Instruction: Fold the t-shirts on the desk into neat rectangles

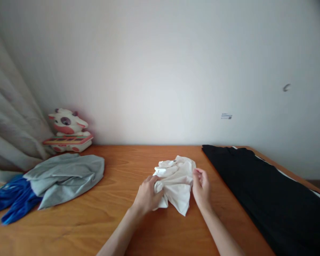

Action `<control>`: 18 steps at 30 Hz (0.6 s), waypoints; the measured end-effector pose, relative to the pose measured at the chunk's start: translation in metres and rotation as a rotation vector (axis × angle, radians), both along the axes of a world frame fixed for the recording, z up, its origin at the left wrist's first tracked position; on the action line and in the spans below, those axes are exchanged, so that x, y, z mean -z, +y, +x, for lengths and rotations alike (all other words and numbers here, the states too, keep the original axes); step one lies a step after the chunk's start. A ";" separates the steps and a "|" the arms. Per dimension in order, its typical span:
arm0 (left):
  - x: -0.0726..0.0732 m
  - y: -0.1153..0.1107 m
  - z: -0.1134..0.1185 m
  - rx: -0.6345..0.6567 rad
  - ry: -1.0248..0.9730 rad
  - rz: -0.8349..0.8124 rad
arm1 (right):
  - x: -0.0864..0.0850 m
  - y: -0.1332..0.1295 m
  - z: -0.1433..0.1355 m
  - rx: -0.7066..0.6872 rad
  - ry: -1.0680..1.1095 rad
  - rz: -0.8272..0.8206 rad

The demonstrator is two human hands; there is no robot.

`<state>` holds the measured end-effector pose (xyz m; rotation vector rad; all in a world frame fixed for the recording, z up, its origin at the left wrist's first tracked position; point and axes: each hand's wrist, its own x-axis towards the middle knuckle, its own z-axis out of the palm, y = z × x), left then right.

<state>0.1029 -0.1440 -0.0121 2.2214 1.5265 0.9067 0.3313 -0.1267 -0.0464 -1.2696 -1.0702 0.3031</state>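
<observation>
A crumpled white cloth garment [177, 181] lies in the middle of the wooden table, its lower corner spread toward me. My left hand [148, 193] is closed around the bunched left side of it. At the garment's right edge, my right hand [202, 188] has its fingers curled in, with thumb and fingertips against the fabric. A small dark mark, perhaps a label, shows near the cloth's top. The garment's exact kind is hidden by the folds.
Black folded clothing [266, 192] with a white stripe lies along the right side of the wooden table [117, 217]. On the left are a grey garment [72, 174] and a blue one [22, 199]. A cow-shaped toy keyboard [69, 137] stands by the curtain [13, 106] and wall.
</observation>
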 end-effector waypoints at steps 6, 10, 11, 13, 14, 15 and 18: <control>-0.040 0.009 -0.061 -0.665 -0.224 0.595 | 0.021 0.014 0.013 -0.005 0.099 -0.114; -0.072 -0.002 -0.097 -0.899 -0.243 0.882 | 0.026 0.015 0.008 -0.077 0.023 -0.145; -0.073 -0.003 -0.100 -0.865 -0.246 0.919 | 0.026 0.015 0.007 -0.097 -0.008 -0.148; -0.063 -0.001 -0.096 -0.675 -0.178 0.841 | 0.026 0.013 0.005 -0.137 -0.075 -0.151; -0.053 0.002 -0.088 -0.555 -0.126 0.744 | 0.026 0.012 0.005 -0.155 -0.108 -0.151; -0.039 0.005 -0.078 -0.423 -0.052 0.577 | 0.026 0.011 0.005 -0.174 -0.140 -0.152; 0.006 0.012 -0.042 -0.212 0.169 0.273 | 0.026 0.009 0.004 -0.204 -0.229 -0.147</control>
